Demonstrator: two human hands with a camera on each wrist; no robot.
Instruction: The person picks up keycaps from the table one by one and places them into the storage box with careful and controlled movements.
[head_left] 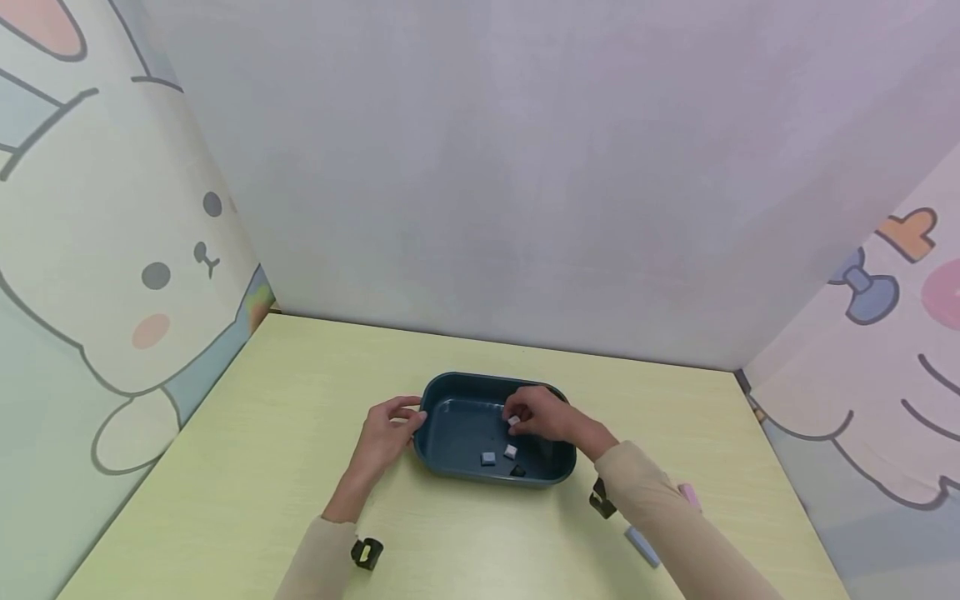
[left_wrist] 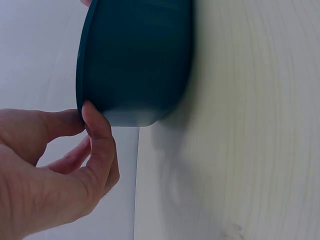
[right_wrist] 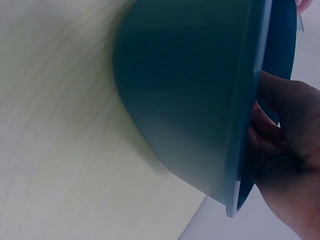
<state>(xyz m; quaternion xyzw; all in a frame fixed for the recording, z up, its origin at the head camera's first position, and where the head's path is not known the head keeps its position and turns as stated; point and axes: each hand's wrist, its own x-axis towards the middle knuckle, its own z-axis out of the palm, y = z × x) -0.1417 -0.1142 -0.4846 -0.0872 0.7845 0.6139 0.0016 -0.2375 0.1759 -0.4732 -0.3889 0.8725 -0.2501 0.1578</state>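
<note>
A dark teal oblong tray [head_left: 450,383] sits mid-table. My left hand [head_left: 414,419] pinches its left rim between thumb and fingers; the left wrist view shows the thumb [left_wrist: 95,125] on the tray's outer wall [left_wrist: 140,55]. My right hand [head_left: 514,417] reaches into the tray from the right and pinches a small pale square piece [head_left: 513,422] just above the floor. Two more pale squares [head_left: 488,457] [head_left: 511,451] and a dark piece [head_left: 517,471] lie near the tray's front wall. In the right wrist view only the tray's outside [right_wrist: 190,100] and part of my right hand [right_wrist: 285,150] show.
The tray stands on a pale yellow-green table [head_left: 262,433] closed in by a grey back wall and cartoon-printed side panels. A pale blue-grey stick [head_left: 643,546] and a pink item [head_left: 690,496] lie by my right forearm. Small black clips [head_left: 366,552] [head_left: 600,500] show near both sleeves.
</note>
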